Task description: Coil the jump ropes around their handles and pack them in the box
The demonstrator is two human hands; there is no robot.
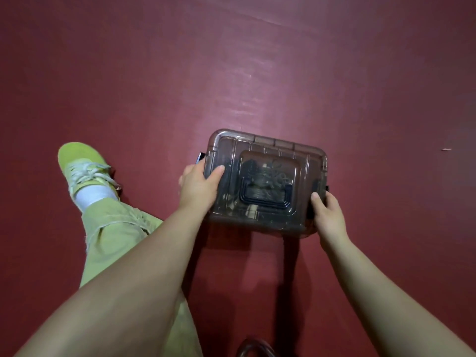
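The left hand [199, 186] and right hand [328, 215] each clamp one short end of the smoky, see-through box [265, 181], thumbs on the lid, holding it level over the red floor [257, 60]. Dark coiled jump ropes [268, 176] show dimly through the lid, beneath its folded black carry handle [266, 199]. Best to press both ends evenly until the side latches catch; whether they are fastened cannot be told. Beyond the left arm, a green shoe [82, 166] rests on the floor.
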